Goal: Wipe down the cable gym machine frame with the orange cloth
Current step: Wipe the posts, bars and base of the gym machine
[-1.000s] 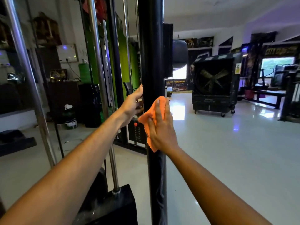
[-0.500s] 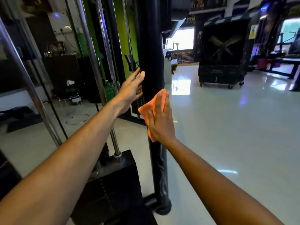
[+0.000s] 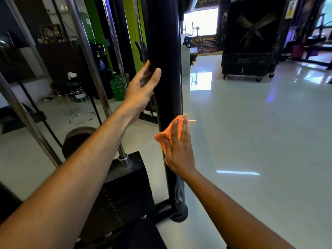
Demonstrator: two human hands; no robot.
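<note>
A person's right hand (image 3: 179, 150), fingers straight, presses the orange cloth (image 3: 166, 136) flat against the upright black frame post (image 3: 166, 51), whose long axis runs down to the floor below, while the left hand (image 3: 142, 88) steadies it higher up, fingers relaxed.

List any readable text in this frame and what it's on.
"RULES & REGULATIONS": heading of the dark banner on the far wall, blurred, so a likely reading; smaller lines below unreadable.
Yellow sticker on the big black fan: too small to read.
Pale marking low on the black post: not legible.
</note>
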